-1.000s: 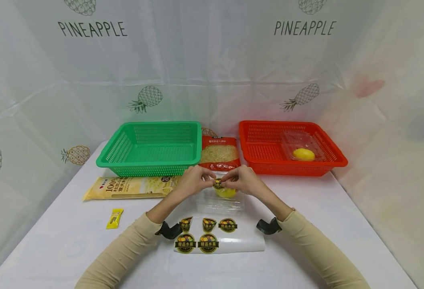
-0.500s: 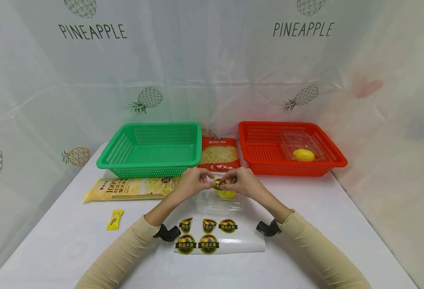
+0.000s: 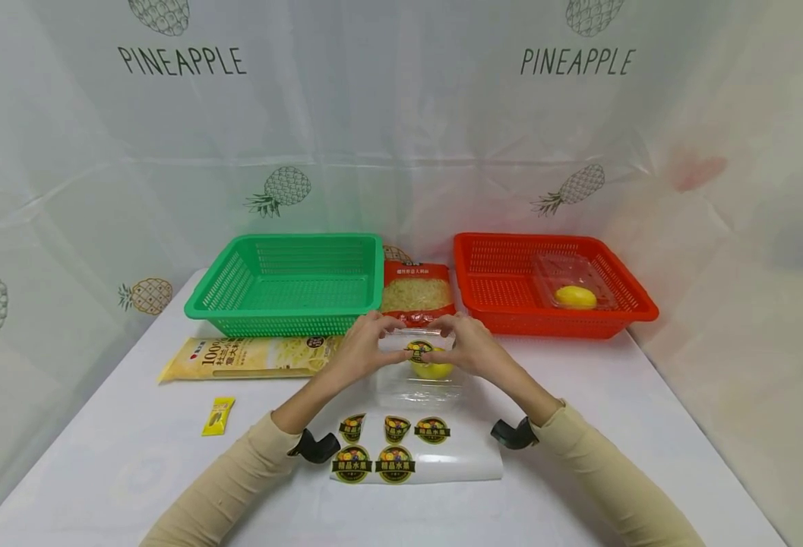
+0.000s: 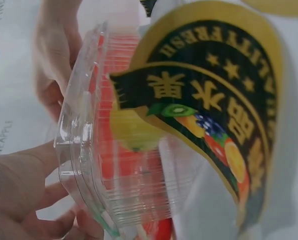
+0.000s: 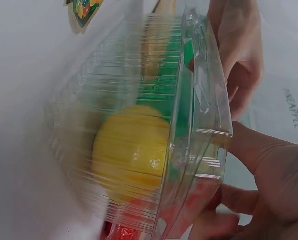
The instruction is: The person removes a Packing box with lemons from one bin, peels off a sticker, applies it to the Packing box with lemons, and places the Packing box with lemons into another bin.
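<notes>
Facing each other, the left hand (image 3: 365, 346) and right hand (image 3: 471, 346) have their fingers loosely bent, parted from the thumbs. Between the thumb tips lies a round black-and-gold sticker (image 3: 418, 347), atop a clear plastic box (image 3: 416, 392) that holds a yellow oval fruit (image 3: 435, 371) on the white tabletop (image 3: 572, 395).

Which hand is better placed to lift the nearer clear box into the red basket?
Probably the right hand: it's at the right of the box, and the red basket stands on that side. The left hand is nearer the green basket.
</notes>
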{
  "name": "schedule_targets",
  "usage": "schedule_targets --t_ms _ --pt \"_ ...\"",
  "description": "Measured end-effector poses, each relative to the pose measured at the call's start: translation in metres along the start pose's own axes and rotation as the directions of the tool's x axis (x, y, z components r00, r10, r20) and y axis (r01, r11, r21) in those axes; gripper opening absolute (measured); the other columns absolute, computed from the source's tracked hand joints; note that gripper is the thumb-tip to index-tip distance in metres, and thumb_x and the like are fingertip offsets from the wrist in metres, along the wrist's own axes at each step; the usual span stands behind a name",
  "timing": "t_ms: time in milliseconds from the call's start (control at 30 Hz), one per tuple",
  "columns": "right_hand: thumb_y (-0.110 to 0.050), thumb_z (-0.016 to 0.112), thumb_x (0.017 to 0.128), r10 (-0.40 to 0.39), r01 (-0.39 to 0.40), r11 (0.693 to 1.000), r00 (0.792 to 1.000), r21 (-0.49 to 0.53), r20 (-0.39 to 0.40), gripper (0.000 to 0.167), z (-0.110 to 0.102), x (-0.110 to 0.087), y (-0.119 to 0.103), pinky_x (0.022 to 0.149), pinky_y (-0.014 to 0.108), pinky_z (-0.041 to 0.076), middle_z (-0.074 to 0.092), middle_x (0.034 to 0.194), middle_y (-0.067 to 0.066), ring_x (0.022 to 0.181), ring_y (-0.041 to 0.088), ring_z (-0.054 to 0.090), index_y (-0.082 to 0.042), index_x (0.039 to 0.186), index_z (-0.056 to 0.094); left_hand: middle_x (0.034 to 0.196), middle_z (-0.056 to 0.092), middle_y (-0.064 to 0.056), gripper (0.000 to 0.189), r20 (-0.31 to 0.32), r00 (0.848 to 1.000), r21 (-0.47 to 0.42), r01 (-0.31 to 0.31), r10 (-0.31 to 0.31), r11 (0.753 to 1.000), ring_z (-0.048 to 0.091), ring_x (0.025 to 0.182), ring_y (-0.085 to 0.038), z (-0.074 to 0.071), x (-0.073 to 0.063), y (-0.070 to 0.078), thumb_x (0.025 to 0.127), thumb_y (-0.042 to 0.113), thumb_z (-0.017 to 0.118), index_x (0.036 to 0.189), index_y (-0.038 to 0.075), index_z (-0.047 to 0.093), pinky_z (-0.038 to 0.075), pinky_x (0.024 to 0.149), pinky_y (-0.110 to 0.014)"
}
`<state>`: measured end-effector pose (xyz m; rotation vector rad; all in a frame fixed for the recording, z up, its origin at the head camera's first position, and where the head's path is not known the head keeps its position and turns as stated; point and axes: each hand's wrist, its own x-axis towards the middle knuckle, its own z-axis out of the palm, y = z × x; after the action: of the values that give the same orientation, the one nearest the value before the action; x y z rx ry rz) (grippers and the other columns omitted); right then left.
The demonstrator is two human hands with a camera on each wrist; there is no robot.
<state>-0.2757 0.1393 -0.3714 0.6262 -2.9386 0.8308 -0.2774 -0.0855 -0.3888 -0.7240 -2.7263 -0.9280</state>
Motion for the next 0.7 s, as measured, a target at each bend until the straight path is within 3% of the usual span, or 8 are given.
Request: schedule_targets --t_ms 167,300,433,700 --pt "-0.059 0.08 0.072 0.077 -0.079 0.994 0.997 -0.076 -0.028 0.084 0.001 -0.005 0.002 0.075 0.041 0.053 0.059 0.117 0.015 0.096 0.026 0.056 -0.011 0.137 0.056 0.137 0.055 -0.017 0.069 -0.002 1.0 0.029 -0.025 0.025 0.999 0.052 0.123 -0.034 -0.001 -0.002 -0.001 0.081 0.04 0.079 0.137 0.007 0.057 0.047 0.097 -0.052" --pt "-0.06 0.078 0.073 0.061 -0.063 0.995 0.998 -0.077 -0.029 0.083 0.001 -0.006 0.006 0.083 0.05 0.054 0.06 0.126 0.018 0.106 0.033 0.059 -0.01 0.137 0.058 0.147 0.048 -0.019 0.071 0.06 0.998 0.036 -0.019 0.017 0.999 0.045 0.136 -0.04 -0.003 0.0 -0.002 0.086 0.041 0.074 0.142 0.004 0.051 0.038 0.108 -0.059" --pt "-0.054 0.077 0.078 0.023 -0.023 0.999 1.0 -0.036 -0.007 0.073 0.001 -0.005 0.011 0.096 0.061 0.048 0.062 0.132 0.017 0.124 0.041 0.054 -0.009 0.133 0.062 0.144 0.052 -0.019 0.064 0.106 0.994 0.034 -0.022 0.018 0.999 0.047 0.135 -0.039 -0.004 0.003 -0.004 0.089 0.037 0.071 0.138 0.0 0.054 0.038 0.11 -0.057" --pt "-0.041 0.076 0.084 -0.038 0.038 0.999 0.999 0.002 -0.009 0.056 -0.003 0.0 0.018 0.093 0.054 0.052 0.069 0.124 0.013 0.117 0.033 0.062 -0.005 0.127 0.066 0.125 0.067 -0.016 0.048 0.103 0.991 0.012 -0.083 0.081 0.997 0.064 0.118 -0.032 -0.004 0.01 -0.007 0.091 0.029 0.07 0.126 -0.003 0.063 0.051 0.099 -0.046"
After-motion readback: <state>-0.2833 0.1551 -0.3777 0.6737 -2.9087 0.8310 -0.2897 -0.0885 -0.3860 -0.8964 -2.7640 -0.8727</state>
